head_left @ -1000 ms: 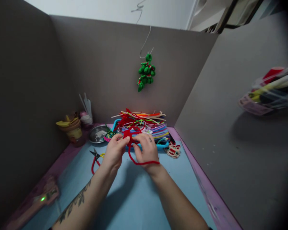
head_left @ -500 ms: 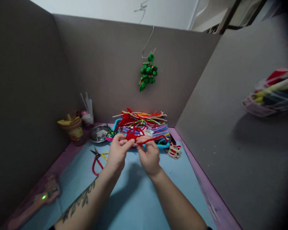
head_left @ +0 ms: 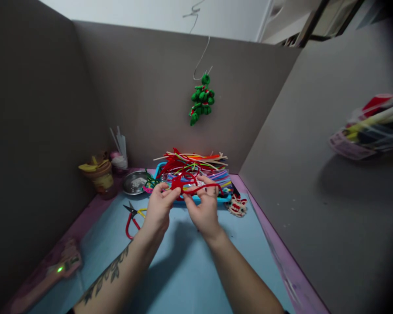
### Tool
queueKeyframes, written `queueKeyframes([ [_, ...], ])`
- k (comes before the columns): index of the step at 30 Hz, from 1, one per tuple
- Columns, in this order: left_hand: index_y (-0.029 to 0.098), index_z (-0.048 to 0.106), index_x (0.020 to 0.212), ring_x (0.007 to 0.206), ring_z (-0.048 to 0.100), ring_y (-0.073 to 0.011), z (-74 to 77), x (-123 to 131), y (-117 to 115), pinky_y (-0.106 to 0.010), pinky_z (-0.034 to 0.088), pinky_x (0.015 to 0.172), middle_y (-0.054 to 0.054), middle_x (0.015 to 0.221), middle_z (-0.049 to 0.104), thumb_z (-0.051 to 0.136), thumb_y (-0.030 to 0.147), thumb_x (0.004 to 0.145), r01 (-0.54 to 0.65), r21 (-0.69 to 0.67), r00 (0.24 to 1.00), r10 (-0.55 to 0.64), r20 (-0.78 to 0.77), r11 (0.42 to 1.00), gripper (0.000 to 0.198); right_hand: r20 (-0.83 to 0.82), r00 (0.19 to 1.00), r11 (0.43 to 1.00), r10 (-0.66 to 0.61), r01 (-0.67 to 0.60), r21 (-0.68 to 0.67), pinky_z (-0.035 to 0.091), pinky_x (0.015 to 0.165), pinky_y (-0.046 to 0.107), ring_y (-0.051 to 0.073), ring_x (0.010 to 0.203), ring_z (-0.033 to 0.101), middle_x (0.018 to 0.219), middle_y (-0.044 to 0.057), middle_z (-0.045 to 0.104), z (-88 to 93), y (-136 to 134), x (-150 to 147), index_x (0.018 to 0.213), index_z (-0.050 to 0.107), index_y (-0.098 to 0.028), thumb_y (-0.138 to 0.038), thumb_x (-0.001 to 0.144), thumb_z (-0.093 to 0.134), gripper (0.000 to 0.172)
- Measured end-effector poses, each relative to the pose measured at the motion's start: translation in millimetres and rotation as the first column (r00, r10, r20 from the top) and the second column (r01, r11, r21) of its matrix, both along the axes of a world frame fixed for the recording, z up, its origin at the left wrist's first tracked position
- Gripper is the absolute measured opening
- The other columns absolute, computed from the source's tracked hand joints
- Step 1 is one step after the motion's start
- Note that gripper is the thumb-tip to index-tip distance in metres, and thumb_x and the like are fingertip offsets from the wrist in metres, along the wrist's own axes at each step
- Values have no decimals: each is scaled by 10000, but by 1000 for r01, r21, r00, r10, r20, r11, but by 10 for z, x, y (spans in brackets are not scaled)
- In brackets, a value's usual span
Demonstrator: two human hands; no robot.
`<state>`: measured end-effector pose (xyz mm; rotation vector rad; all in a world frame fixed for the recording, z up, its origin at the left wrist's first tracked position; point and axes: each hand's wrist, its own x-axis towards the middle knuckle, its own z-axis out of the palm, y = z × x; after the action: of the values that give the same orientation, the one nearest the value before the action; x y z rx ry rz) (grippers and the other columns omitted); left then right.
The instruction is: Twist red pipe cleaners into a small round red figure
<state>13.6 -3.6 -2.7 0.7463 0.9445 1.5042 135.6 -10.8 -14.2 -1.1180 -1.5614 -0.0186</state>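
My left hand (head_left: 157, 208) pinches a red pipe-cleaner bundle (head_left: 178, 183) between thumb and fingers, above the blue mat (head_left: 180, 266). My right hand (head_left: 203, 208) grips the same red piece from the right, with a loose red strand (head_left: 209, 187) looping over its fingers toward the right. Both hands hover just in front of a blue tray (head_left: 224, 198) heaped with colourful pipe cleaners (head_left: 193, 163).
Red-handled scissors (head_left: 132, 217) lie left of my hands. A metal dish (head_left: 134, 183), a brown cup (head_left: 100, 176) and a small cup of sticks (head_left: 118, 157) stand at the back left. A red-and-white figure (head_left: 237, 206) sits right of the tray. A green ornament (head_left: 201, 99) hangs above. Grey walls enclose the desk.
The loose red strand that hung in a loop below my right wrist has been drawn up and now lies across my right fingers. Both hands shifted slightly forward.
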Motion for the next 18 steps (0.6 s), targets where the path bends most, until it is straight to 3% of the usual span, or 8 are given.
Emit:
queueKeyframes([
  [4,202,450,840,412,414,-46,10,14,-17,-173,226,435,75,553,586,856,301,514,16,-6,1000,-16,9,1000,530,23,1000,1000,1,-2,28,375,986,485,279,1129,472,1111,96,552,-20,-5,-22,791,650,-212,-244,803,655,35],
  [13,206,439,861,488,519,-77,1,29,-26,-169,298,484,48,594,634,857,250,502,55,12,997,-56,45,998,552,-132,987,991,88,-99,-84,380,1006,450,260,1179,479,1149,112,530,-79,7,-49,775,592,-197,-251,844,601,88],
  [18,201,480,988,387,373,-36,46,13,-34,-172,195,415,87,549,561,868,304,514,44,-8,999,-44,23,999,622,-239,966,986,103,-131,-106,395,1005,436,253,1163,509,1173,104,535,-91,34,-42,760,613,-198,-289,823,634,112],
])
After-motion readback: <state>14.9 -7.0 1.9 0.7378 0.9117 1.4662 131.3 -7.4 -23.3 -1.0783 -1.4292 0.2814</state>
